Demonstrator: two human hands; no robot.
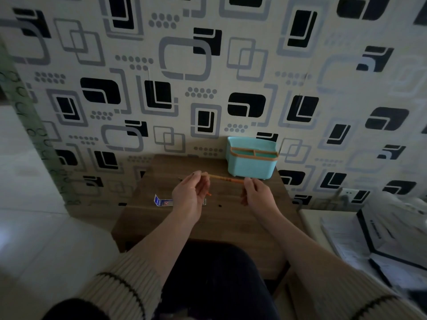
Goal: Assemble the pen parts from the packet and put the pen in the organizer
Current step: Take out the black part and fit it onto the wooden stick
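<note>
Patterned wallpaper (184, 65), wooden table (221, 218), wall socket (349, 193).

Both hands raised, palms inward; left hand (190, 192) fingers pinched, right hand (255, 192) fingers pinched, forearms bare

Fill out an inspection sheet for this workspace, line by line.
Surface: small wooden table against a patterned wall.
Job's things: orange pen barrel held level above the table; packet lying flat at the left; turquoise organizer at the back right, no pen seen inside.
Clutter: small dark speck on the table.
Grippers: left hand and right hand each pinch one barrel end.
Cables: nothing seen.
Surroundings: papers and a box at right.
</note>
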